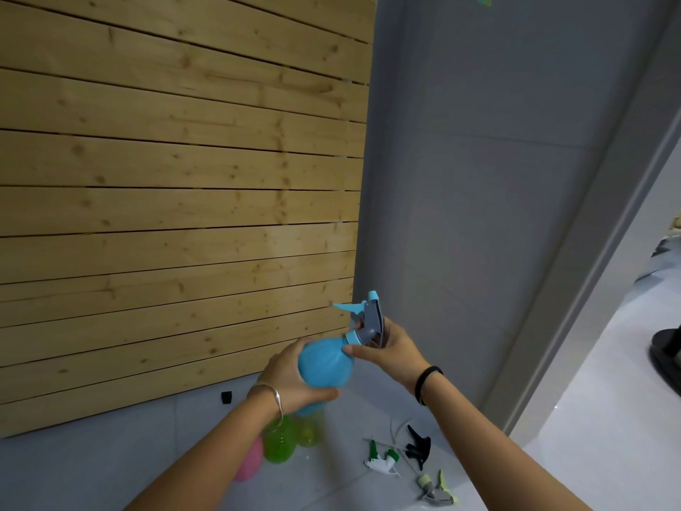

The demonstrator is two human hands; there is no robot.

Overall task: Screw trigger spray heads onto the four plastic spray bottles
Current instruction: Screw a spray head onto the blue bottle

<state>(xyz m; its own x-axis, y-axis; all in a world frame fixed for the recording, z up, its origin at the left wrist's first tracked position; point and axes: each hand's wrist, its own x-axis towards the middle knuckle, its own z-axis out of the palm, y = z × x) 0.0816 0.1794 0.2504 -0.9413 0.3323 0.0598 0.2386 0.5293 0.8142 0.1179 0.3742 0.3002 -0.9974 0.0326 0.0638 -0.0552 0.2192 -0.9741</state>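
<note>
I hold a blue spray bottle (323,363) in the air, tilted, low in the middle of the view. My left hand (291,381) wraps its round body from below. My right hand (387,348) grips the grey and blue trigger spray head (368,319) at the bottle's neck. On the floor below stand a green bottle (280,442), a yellow-green bottle (308,431) and a pink bottle (250,461), partly hidden by my left forearm. To their right lie three loose heads: a white and green spray head (383,461), a black spray head (418,448) and a grey and pale yellow spray head (436,490).
A wooden slat panel (177,186) leans against the wall on the left, and a small black block (226,397) lies at its foot. A grey door (479,178) stands straight ahead. A black stand base (667,348) sits on the white floor at the right.
</note>
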